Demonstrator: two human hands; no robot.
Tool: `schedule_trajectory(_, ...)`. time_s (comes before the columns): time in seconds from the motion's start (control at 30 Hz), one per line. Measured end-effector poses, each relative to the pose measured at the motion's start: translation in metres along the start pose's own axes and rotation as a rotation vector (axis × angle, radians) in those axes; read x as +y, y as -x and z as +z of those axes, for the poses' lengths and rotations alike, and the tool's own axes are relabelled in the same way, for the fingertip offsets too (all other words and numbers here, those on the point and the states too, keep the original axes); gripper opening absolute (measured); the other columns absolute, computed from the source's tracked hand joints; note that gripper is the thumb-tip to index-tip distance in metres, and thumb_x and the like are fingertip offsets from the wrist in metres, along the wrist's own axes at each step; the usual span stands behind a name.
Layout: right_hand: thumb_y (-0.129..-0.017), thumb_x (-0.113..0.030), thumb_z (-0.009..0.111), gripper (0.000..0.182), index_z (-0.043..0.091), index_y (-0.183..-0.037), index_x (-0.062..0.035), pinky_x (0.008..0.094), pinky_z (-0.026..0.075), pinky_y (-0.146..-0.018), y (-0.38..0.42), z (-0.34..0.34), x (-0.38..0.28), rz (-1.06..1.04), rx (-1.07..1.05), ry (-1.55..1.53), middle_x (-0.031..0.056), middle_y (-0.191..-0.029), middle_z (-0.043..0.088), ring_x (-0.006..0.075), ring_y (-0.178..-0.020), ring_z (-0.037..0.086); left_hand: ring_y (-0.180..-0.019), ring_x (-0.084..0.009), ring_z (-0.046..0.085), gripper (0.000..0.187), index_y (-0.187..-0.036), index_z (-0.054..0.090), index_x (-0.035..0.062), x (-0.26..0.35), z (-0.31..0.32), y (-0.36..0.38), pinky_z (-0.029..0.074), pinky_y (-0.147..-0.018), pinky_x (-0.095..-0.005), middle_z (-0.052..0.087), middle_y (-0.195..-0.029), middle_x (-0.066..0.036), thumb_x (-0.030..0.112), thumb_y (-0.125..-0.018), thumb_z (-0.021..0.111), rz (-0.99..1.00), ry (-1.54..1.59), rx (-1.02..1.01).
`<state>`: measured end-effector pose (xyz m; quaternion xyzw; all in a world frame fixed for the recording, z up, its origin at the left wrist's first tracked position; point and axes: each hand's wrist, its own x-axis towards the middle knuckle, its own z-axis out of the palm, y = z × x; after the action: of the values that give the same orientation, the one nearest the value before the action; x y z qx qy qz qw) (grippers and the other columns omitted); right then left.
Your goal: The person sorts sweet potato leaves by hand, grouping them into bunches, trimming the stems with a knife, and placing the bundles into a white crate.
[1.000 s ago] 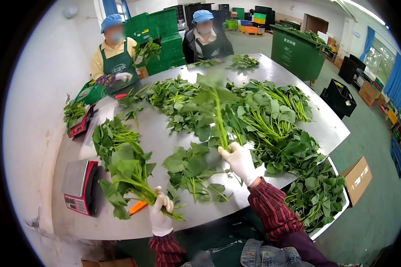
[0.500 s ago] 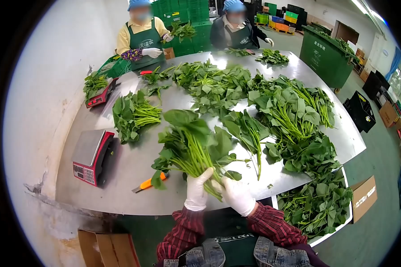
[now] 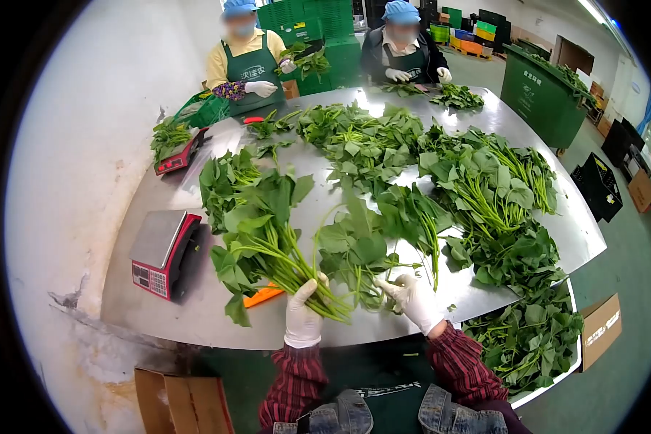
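My left hand (image 3: 305,312), in a white glove, is wrapped around the stems of a bunch of leafy greens (image 3: 275,246). The bunch leans to the left above the metal table, its leaves pointing away from me. To its right my gloved right hand (image 3: 414,302) is closed in a pinch at a loose leafy stem (image 3: 354,249); the exact grip at the fingertips is hard to see. Beneath the bunch lies an orange-handled cutter (image 3: 263,294), its blade end covered by leaves. Another bunch of greens (image 3: 394,213) rests just beyond my right hand.
Piles of greens (image 3: 477,188) cover the right and middle of the metal table (image 3: 159,318). Scales (image 3: 165,253) stand at the left. A white crate of greens (image 3: 576,340) is at the lower right. Two co-workers (image 3: 252,72) stand across the table, and a green bin (image 3: 539,94) is behind.
My left hand has shifted left with the bunch, which now tilts over the cutter. My right hand has moved away from the stems to the right. The view has turned slightly.
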<state>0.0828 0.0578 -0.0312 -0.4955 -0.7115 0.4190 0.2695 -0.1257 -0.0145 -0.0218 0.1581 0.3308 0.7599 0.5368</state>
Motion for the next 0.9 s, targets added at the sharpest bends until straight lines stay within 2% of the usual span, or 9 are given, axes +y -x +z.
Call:
schedule_trajectory(0.1,-0.085,-0.028,0.065,0.034,0.063,-0.093,0.0046,0.0214,0.042,-0.046,-0.007,0.013,-0.012,-0.557,0.047,0.023,0.0039,-0.062,0.059,0.0053,-0.050,0.051,-0.067,-0.0178,0.049,0.020,-0.094,0.053,0.0004,-0.006,0.000,0.004,0.042,-0.060,-0.0267,0.053,-0.083,-0.009,0.014,-0.082,0.061,-0.050,0.018,-0.097)
schedule_trajectory(0.2,-0.084,-0.028,0.066,0.033,0.065,-0.095,0.0032,0.0208,0.041,-0.045,0.001,0.011,-0.072,-0.089,-0.105,-0.410,0.0040,-0.064,0.060,0.0049,-0.049,0.049,-0.069,-0.0168,0.056,0.026,-0.103,0.054,0.0007,-0.018,-0.016,0.003,0.046,-0.059,-0.0260,0.060,-0.087,-0.008,0.009,-0.080,0.061,-0.072,-0.036,-0.145)
schedule_trajectory(0.4,-0.083,-0.029,0.067,0.034,0.062,-0.090,0.0033,0.0231,0.043,-0.045,-0.003,0.010,-0.102,0.049,-0.211,-0.451,0.0065,-0.057,0.059,0.0078,-0.048,0.056,-0.075,-0.0185,0.060,0.036,-0.115,0.051,0.0000,-0.020,-0.007,0.010,0.047,-0.063,-0.0280,0.061,-0.096,-0.009,0.006,-0.081,0.058,-0.134,-0.075,-0.159)
schedule_trajectory(0.53,-0.084,-0.020,0.065,0.020,0.060,-0.087,-0.0010,0.0242,0.044,-0.048,0.009,0.032,-0.075,-0.269,-0.022,-0.508,0.0054,-0.065,0.058,0.0133,-0.049,0.056,-0.096,-0.0204,0.058,0.039,-0.123,0.046,-0.0008,-0.023,-0.002,0.011,0.048,-0.083,-0.0320,0.058,-0.111,-0.011,0.003,-0.085,0.055,-0.139,-0.025,-0.131)
schedule_trajectory(0.57,-0.081,-0.012,0.063,0.013,0.058,-0.088,-0.0035,0.0270,0.045,-0.048,0.004,0.029,-0.068,-0.842,0.177,-0.052,0.0091,-0.069,0.058,0.0215,-0.049,0.056,-0.098,-0.0213,0.058,0.038,-0.123,0.046,-0.0007,-0.026,-0.009,0.007,0.047,-0.086,-0.0334,0.058,-0.110,-0.011,0.003,-0.086,0.054,-0.185,0.008,-0.134)
schedule_trajectory(0.6,-0.082,-0.009,0.058,0.008,0.055,-0.088,-0.0048,0.0317,0.046,-0.049,0.010,0.041,-0.075,-0.733,0.318,-0.115,0.0125,-0.069,0.058,0.0277,-0.053,0.057,-0.099,-0.0222,0.057,0.037,-0.123,0.046,-0.0007,-0.026,-0.011,0.004,0.046,-0.090,-0.0348,0.058,-0.109,-0.011,0.003,-0.086,0.053,-0.230,0.041,-0.137)
schedule_trajectory(0.7,-0.090,-0.020,0.047,0.017,0.052,-0.084,-0.0047,0.0354,0.047,-0.048,0.027,0.034,-0.069,-0.677,-0.082,0.544,0.0091,-0.061,0.055,0.0260,-0.059,0.060,-0.093,-0.0237,0.057,0.018,-0.108,0.049,0.0016,-0.025,-0.007,0.003,0.048,-0.085,-0.0392,0.057,-0.100,-0.009,0.008,-0.090,0.051,-0.267,0.088,-0.206)
schedule_trajectory(0.8,-0.085,-0.016,0.050,0.012,0.053,-0.087,-0.0051,0.0345,0.045,-0.046,0.064,0.032,-0.079,-0.881,-0.020,0.404,0.0069,-0.057,0.051,0.0261,-0.054,0.056,-0.087,-0.0198,0.054,0.015,-0.103,0.049,0.0066,-0.018,-0.013,-0.008,0.048,-0.079,-0.0389,0.053,-0.091,-0.005,0.015,-0.091,0.054,-0.211,0.097,-0.169)
schedule_trajectory(0.9,-0.081,-0.012,0.056,0.016,0.059,-0.097,-0.0116,0.0328,0.044,-0.046,0.033,0.042,-0.027,-0.618,0.183,-0.031,0.0061,-0.069,0.054,0.0236,-0.053,0.055,-0.086,-0.0203,0.055,0.017,-0.103,0.050,0.0055,-0.011,-0.019,-0.009,0.049,-0.077,-0.0384,0.054,-0.090,-0.006,0.015,-0.090,0.055,-0.137,0.060,-0.123)
